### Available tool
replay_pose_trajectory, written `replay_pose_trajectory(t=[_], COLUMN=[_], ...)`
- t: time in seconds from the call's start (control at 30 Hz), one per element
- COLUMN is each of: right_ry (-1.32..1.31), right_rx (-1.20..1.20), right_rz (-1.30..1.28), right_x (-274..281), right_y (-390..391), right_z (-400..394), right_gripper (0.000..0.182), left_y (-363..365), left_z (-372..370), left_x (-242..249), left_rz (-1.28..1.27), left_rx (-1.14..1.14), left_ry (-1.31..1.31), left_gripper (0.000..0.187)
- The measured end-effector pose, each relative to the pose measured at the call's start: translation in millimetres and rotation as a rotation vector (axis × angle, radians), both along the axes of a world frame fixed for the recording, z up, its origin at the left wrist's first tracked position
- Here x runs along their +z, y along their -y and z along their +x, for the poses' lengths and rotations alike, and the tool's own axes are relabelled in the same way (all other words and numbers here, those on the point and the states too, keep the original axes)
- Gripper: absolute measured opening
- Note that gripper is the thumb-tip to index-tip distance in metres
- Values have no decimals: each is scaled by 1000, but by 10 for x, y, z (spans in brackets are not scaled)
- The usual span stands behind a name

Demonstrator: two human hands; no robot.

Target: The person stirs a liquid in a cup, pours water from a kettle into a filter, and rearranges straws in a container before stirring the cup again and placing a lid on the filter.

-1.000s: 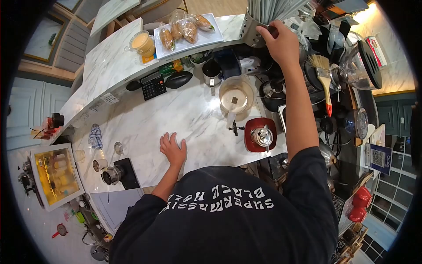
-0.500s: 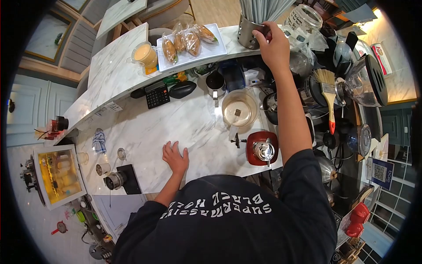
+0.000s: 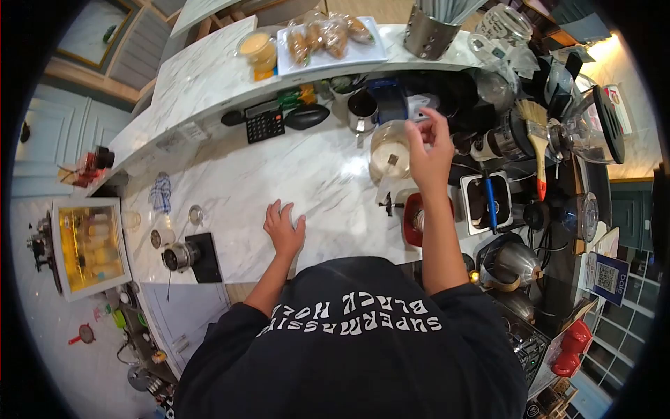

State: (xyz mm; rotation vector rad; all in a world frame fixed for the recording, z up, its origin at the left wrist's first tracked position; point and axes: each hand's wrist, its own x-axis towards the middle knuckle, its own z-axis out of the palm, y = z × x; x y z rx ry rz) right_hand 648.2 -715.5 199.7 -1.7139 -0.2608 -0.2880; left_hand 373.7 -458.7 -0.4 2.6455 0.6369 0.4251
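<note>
My left hand (image 3: 285, 229) lies on the white marble counter (image 3: 244, 178) with its fingers spread, holding nothing. My right hand (image 3: 433, 155) is raised at the right edge of a clear round plastic tub (image 3: 389, 167), its fingers loosely curled and thumb apart; I see nothing between them. Inside the tub is a small dark square. Below my right wrist stands a red-based device (image 3: 413, 229), partly covered by the forearm. A metal cup (image 3: 362, 112) stands behind the tub. On the raised ledge a perforated metal holder (image 3: 431, 35) contains several long wrapped sticks.
A white tray (image 3: 377, 56) of wrapped pastries and a cup of tan drink (image 3: 257, 50) sit on the ledge. Under it lies a calculator (image 3: 265, 123). At right are a brush (image 3: 536, 143) and a metal pan (image 3: 481, 202). A portafilter-like metal piece (image 3: 181, 256) rests at left.
My right hand has left the metal holder on the ledge and come down and back over the tub. My left hand stays on the counter. The head view has shifted slightly.
</note>
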Motion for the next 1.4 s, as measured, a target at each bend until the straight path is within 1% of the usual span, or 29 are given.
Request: replay_pose_trajectory(t=[0.07,0.1,0.27,0.37,0.5,0.63,0.77,0.8,0.9,0.93,1.0,1.17,1.3,1.4], right_ry=[-30,-45,-70,-101,-148,-202,-339,-407,-464,-482,-517,-575,-595,-539], right_rx=[46,85,280,338,409,429,410,398,373,365,346,308,360,392], right_rz=[-40,-34,-167,-230,-287,-359,-397,-430,-394,-380,-351,-363,-367,-342], right_x=[-111,-187,-466,-611,-790,-947,-973,-922,-1036,-1081,-1150,-1261,-1343,-1353], right_y=[-92,-144,-369,-524,-742,-934,-1221,-1317,-1568,-1618,-1680,-1611,-1625,-1703], right_z=[-346,-485,-1153,-1459,-1790,-2097,-2483,-2598,-2968,-3090,-3305,-3686,-3668,-3536], right_gripper=[31,30,27,26,25,25,36,47,56,57,59,58,56,51], left_y=[1,12,54,22,-170,-523,-941,-1044,-1346,-1419,-1581,-1694,-1681,-1736], left_z=[-151,-253,-756,-977,-1264,-1572,-1903,-1988,-2209,-2254,-2333,-2486,-2621,-2813], left_x=[52,64,181,305,434,577,711,748,750,807,744,675,676,765], left_rz=[-72,-85,-166,-288,-302,-352,-409,-427,-493,-505,-512,-608,-718,-777], left_rx=[-28,-39,-102,-72,-63,-92,-111,-113,-159,-167,-206,-242,-200,-137], left_ry=[15,8,-26,-38,29,21,27,23,32,5,-10,-30,-63,-68], left_gripper=[47,47,48,47,46,46,45,45,45,42,42,41,39,38])
